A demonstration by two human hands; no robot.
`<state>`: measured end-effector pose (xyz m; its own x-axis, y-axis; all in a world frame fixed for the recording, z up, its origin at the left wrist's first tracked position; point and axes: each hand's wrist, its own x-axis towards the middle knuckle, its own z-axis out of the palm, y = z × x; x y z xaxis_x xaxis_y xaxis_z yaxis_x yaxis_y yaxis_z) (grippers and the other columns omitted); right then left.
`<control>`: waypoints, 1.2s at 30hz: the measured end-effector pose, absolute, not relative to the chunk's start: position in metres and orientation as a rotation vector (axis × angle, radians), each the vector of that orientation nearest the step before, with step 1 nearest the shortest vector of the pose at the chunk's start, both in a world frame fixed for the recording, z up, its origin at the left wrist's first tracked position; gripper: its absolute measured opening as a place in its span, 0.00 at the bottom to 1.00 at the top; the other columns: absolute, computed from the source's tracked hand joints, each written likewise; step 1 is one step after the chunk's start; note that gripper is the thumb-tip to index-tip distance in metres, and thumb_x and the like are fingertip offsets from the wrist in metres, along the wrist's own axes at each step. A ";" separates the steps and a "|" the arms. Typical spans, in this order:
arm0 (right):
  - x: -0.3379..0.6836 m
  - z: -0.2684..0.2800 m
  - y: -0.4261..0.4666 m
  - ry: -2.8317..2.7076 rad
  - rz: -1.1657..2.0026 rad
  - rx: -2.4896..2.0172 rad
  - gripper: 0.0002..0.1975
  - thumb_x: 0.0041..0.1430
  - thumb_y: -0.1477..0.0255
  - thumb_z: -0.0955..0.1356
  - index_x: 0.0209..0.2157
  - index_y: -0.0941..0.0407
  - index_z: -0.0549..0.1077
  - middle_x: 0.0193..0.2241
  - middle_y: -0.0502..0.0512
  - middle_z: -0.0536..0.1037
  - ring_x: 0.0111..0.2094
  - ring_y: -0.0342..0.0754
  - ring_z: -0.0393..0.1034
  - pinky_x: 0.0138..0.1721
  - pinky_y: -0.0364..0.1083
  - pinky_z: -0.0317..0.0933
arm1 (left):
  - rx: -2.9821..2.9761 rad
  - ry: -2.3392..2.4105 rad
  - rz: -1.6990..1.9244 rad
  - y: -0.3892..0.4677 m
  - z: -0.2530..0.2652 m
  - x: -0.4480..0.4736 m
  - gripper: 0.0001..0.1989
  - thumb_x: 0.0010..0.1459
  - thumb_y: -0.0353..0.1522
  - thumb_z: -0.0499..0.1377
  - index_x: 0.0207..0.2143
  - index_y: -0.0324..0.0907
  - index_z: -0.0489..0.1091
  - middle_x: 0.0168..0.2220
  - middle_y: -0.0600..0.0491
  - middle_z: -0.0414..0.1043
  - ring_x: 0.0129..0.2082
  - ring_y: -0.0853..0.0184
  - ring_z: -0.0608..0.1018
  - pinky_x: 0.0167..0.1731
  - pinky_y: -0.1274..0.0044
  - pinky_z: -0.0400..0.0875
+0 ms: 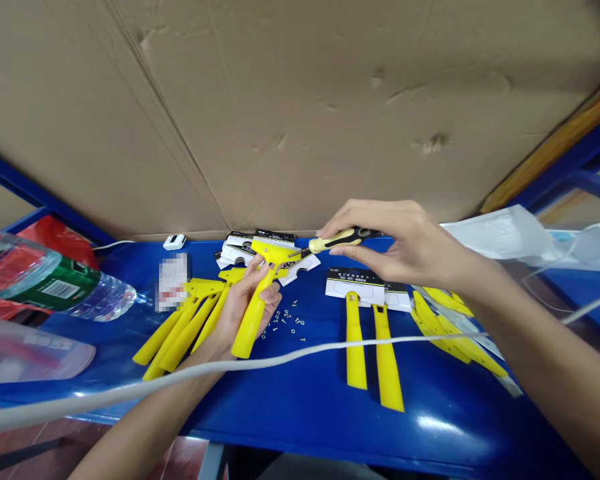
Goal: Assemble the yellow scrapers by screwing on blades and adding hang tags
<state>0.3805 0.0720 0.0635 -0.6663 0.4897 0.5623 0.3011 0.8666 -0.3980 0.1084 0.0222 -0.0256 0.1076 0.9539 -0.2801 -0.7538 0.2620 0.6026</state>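
Note:
My left hand (245, 300) is closed around a yellow plastic scraper (254, 323), its wide head up and its handle slanting down toward me. In my right hand (395, 237) is a screwdriver (337, 239) with a cream and black handle, gripped between fingers and thumb. Its shaft points left and its tip meets the scraper's head near the right side. Small screws (285, 317) lie loose on the blue table just right of my left hand. Left of that hand, several more yellow scrapers (180, 327) are piled side by side.
Printed cards (300, 263) lie behind the scraper. Two yellow handles (356, 353) with cards sit right of centre, and curved yellow parts (440, 327) lie under my right forearm. A bottle (55, 283) and a plastic cup (35, 353) are at left. A white cable (290, 355) crosses in front.

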 end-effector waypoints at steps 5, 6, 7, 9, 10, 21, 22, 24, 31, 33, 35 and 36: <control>0.378 0.064 0.070 -2.327 0.351 -0.624 0.08 0.72 0.61 0.71 0.48 0.44 0.83 0.46 0.54 0.87 0.46 0.58 0.83 0.50 0.59 0.76 | 0.342 0.718 1.286 0.022 -0.028 0.110 0.16 0.63 0.22 0.67 0.47 0.47 0.69 0.43 0.56 0.76 0.17 0.82 0.67 0.19 0.85 0.67; 0.377 0.064 0.070 -2.326 0.344 -0.634 0.08 0.72 0.61 0.71 0.47 0.44 0.83 0.46 0.54 0.87 0.46 0.58 0.83 0.50 0.58 0.76 | 0.339 0.725 1.284 0.022 -0.029 0.110 0.16 0.63 0.22 0.67 0.47 0.47 0.69 0.42 0.57 0.76 0.17 0.82 0.68 0.19 0.85 0.67; 0.377 0.064 0.070 -2.323 0.333 -0.641 0.08 0.72 0.61 0.71 0.47 0.45 0.83 0.45 0.54 0.87 0.46 0.58 0.83 0.50 0.58 0.76 | 0.336 0.727 1.282 0.022 -0.030 0.110 0.16 0.63 0.21 0.67 0.47 0.47 0.69 0.42 0.57 0.76 0.17 0.81 0.68 0.19 0.85 0.67; 0.377 0.062 0.071 -2.314 0.298 -0.667 0.08 0.72 0.60 0.72 0.46 0.46 0.82 0.44 0.54 0.87 0.44 0.57 0.83 0.49 0.57 0.75 | 0.333 0.720 1.272 0.022 -0.032 0.110 0.16 0.63 0.21 0.66 0.46 0.46 0.69 0.40 0.57 0.76 0.17 0.81 0.69 0.19 0.85 0.67; 0.377 0.061 0.072 -2.305 0.278 -0.692 0.09 0.72 0.59 0.72 0.45 0.47 0.82 0.43 0.54 0.87 0.42 0.57 0.83 0.47 0.56 0.75 | 0.334 0.714 1.266 0.022 -0.032 0.110 0.15 0.63 0.21 0.66 0.46 0.46 0.69 0.40 0.57 0.77 0.17 0.80 0.69 0.19 0.85 0.67; 0.378 0.058 0.079 -2.357 0.249 -0.701 0.11 0.72 0.60 0.71 0.47 0.52 0.77 0.45 0.57 0.86 0.42 0.54 0.81 0.44 0.51 0.70 | 0.372 0.715 1.282 0.024 -0.030 0.109 0.14 0.64 0.22 0.66 0.46 0.46 0.69 0.43 0.56 0.75 0.18 0.81 0.68 0.20 0.85 0.68; 0.378 0.059 0.078 -2.368 0.256 -0.692 0.10 0.72 0.61 0.71 0.47 0.52 0.78 0.45 0.57 0.86 0.43 0.54 0.81 0.44 0.51 0.70 | 0.373 0.717 1.281 0.024 -0.030 0.109 0.14 0.64 0.22 0.66 0.46 0.46 0.69 0.42 0.56 0.75 0.18 0.81 0.68 0.20 0.85 0.67; 0.379 0.061 0.076 -2.377 0.244 -0.675 0.10 0.73 0.61 0.71 0.46 0.52 0.78 0.43 0.56 0.86 0.41 0.53 0.81 0.43 0.50 0.69 | 0.373 0.726 1.275 0.024 -0.030 0.110 0.14 0.64 0.22 0.65 0.46 0.46 0.68 0.42 0.55 0.75 0.18 0.80 0.68 0.20 0.84 0.67; 0.381 0.060 0.078 -2.356 0.151 -0.767 0.17 0.73 0.53 0.71 0.40 0.53 0.79 0.33 0.52 0.85 0.32 0.50 0.78 0.36 0.48 0.64 | 0.432 0.725 1.274 0.023 -0.027 0.111 0.15 0.63 0.22 0.67 0.46 0.46 0.68 0.43 0.55 0.76 0.18 0.80 0.68 0.20 0.85 0.67; 0.382 0.061 0.078 -2.335 0.147 -0.786 0.18 0.73 0.53 0.70 0.40 0.53 0.79 0.33 0.52 0.85 0.31 0.49 0.77 0.36 0.48 0.64 | 0.455 0.718 1.263 0.022 -0.027 0.111 0.16 0.63 0.23 0.68 0.47 0.46 0.68 0.44 0.56 0.76 0.19 0.81 0.68 0.20 0.85 0.68; 0.384 0.063 0.077 -2.316 0.149 -0.774 0.17 0.74 0.54 0.70 0.40 0.53 0.79 0.34 0.53 0.85 0.32 0.50 0.78 0.37 0.48 0.65 | 0.480 0.720 1.258 0.021 -0.027 0.109 0.17 0.62 0.24 0.70 0.48 0.47 0.69 0.45 0.56 0.76 0.19 0.81 0.69 0.21 0.85 0.68; 0.385 0.065 0.076 -2.302 0.143 -0.762 0.16 0.74 0.55 0.70 0.40 0.52 0.79 0.34 0.53 0.85 0.33 0.50 0.78 0.37 0.49 0.65 | 0.493 0.725 1.260 0.021 -0.028 0.108 0.19 0.61 0.25 0.70 0.49 0.47 0.69 0.44 0.56 0.76 0.19 0.81 0.69 0.21 0.85 0.68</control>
<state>0.3848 0.0760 0.0647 -0.5838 0.5604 0.5875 0.4836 0.8213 -0.3028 0.1082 0.0206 -0.0281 0.1354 0.9666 -0.2174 -0.6740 0.2507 0.6948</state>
